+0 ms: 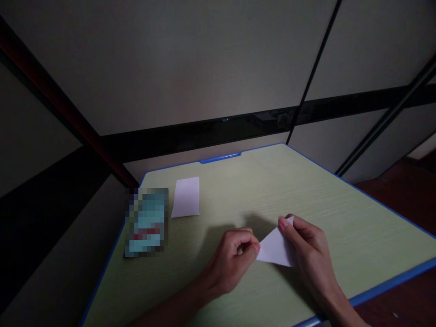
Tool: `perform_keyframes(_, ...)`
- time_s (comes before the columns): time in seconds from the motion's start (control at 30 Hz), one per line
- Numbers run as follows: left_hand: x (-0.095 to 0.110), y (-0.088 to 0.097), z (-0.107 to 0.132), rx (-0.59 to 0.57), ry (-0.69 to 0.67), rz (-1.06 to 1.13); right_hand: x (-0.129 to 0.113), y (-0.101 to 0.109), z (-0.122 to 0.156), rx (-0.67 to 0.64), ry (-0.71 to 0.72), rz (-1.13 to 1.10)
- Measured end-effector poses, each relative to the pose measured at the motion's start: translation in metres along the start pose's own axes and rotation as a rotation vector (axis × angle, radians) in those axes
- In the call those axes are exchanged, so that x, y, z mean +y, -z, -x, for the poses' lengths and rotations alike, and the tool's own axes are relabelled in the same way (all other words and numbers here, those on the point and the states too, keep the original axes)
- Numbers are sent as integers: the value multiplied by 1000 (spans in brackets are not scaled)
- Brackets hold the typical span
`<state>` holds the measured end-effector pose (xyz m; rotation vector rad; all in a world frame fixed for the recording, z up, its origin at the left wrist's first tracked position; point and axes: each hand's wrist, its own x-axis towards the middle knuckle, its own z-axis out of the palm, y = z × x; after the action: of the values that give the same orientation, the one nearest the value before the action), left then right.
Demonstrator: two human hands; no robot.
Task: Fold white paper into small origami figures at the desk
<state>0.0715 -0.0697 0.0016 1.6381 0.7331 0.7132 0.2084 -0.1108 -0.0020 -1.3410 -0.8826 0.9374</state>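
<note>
A small white paper point(275, 247), folded into a triangle, lies on the pale green desk point(340, 218). My left hand point(233, 261) is curled, its fingertips pinching the triangle's left corner. My right hand point(308, 247) rests over the paper's right side, with fingers pinching its upper corner. Both hands meet at the paper near the desk's front middle.
A second white sheet point(186, 197) lies flat at the desk's back left. Beside it, at the left edge, sits a blurred teal packet point(147, 221). The desk has a blue rim point(388, 284). Grey wall panels rise behind; the floor drops away on the right.
</note>
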Motion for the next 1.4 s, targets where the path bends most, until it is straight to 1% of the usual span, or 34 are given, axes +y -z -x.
perform_keyframes(0.1, -3, 2, 0, 1, 12, -9, 1, 2, 0, 128, 31, -9)
perform_keyframes(0.2, -5, 4, 1, 16, 3, 4, 2, 4, 0, 227, 85, -15)
perform_keyframes(0.3, -5, 6, 1, 73, -1, 58, 4, 7, -2, 395, 144, -79)
perform_keyframes(0.33, -5, 6, 0, 102, 4, 92, 4, 7, -3, 435, 154, -97)
perform_keyframes(0.37, -4, 6, -1, 131, 13, 137, 4, 7, -3, 443, 159, -106)
perform_keyframes(0.4, -4, 6, -2, 156, 22, 189, 4, 6, -3, 399, 153, -94)
perform_keyframes(0.43, -3, 6, -3, 177, 36, 239, 3, 5, -3, 306, 137, -68)
perform_keyframes(0.5, -3, 5, -6, 230, 76, 298, 0, 0, -2, 52, 103, -25)
perform_keyframes(0.57, -4, 4, -9, 315, 118, 293, -3, -4, -1, -130, 38, -10)
perform_keyframes(0.63, -5, 4, -10, 406, 146, 277, -6, -6, -1, -231, -25, 53)
perform_keyframes(0.67, -6, 5, -10, 432, 156, 283, -7, -7, 0, -265, -45, 94)
perform_keyframes(0.73, -7, 5, -9, 434, 178, 302, -8, -7, 0, -327, -57, 164)
perform_keyframes(0.77, -8, 6, -8, 412, 185, 302, -8, -7, 1, -357, -54, 183)
perform_keyframes(0.97, -9, 1, -3, 156, 153, 188, -4, -8, 6, -474, -74, 160)
perform_keyframes(1.07, -9, -1, -2, 124, 153, 155, -3, -9, 7, -520, -58, 182)
perform_keyframes(1.13, -9, -1, -2, 135, 141, 147, -3, -9, 6, -531, -48, 192)
perform_keyframes(1.2, -9, 0, -2, 179, 130, 150, -4, -9, 5, -525, -40, 191)
perform_keyframes(1.4, -8, 6, -4, 427, 156, 185, -8, -8, 5, -463, 1, 224)
